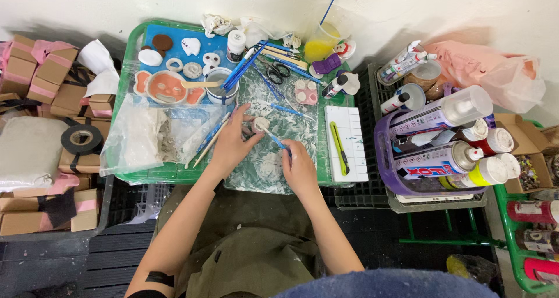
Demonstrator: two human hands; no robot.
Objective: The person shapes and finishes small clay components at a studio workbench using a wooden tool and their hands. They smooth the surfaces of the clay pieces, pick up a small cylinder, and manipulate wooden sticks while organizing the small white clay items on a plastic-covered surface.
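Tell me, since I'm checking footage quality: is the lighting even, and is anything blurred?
Head view: soft, even light, with mild shadows on the white wall; the left hand and right hand are sharp; the dark blue cloth shape at the bottom edge is blurred.

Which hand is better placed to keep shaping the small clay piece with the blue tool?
Right. The right hand already grips the blue tool, its tip at the small clay piece. The left hand pinches that piece and steadies it over the green tray, so it looks occupied.

small pale clay piece — held up, blue-handled tool touching it
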